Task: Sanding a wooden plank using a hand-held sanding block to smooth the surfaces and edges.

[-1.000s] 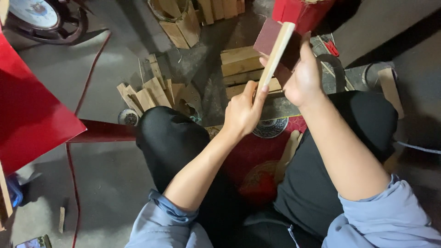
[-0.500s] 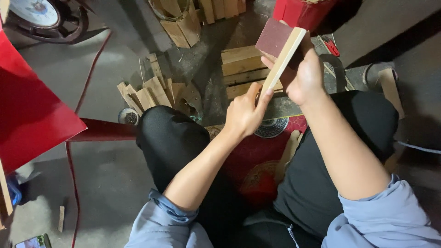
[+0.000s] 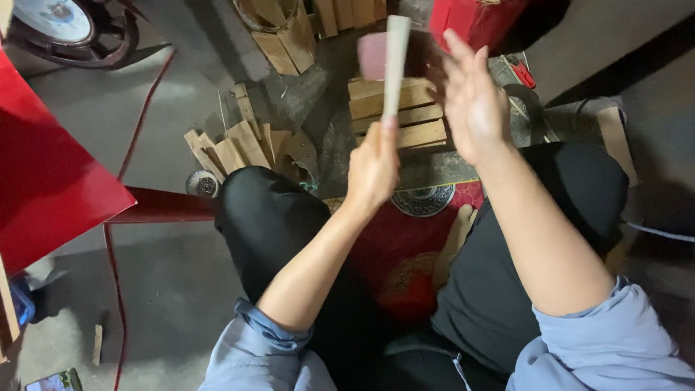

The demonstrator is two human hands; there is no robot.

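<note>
free: grey floor (image 3: pixel 166 289) left | blocked: wood slats (image 3: pixel 405 116) ahead

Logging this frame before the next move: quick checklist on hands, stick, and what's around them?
1. Left hand grip on pale wooden stick: ok, closed around its lower end.
2. Stick upright: ok, near vertical.
3. Right hand free: ok, open, fingers spread, beside the stick; contact cannot tell.
4. Reddish flat piece behind the stick: cannot tell what holds it, blurred.
5. Stacked wooden slats below the hands: ok, lying flat.
6. Red box past the right hand: cannot tell if touched.
</note>
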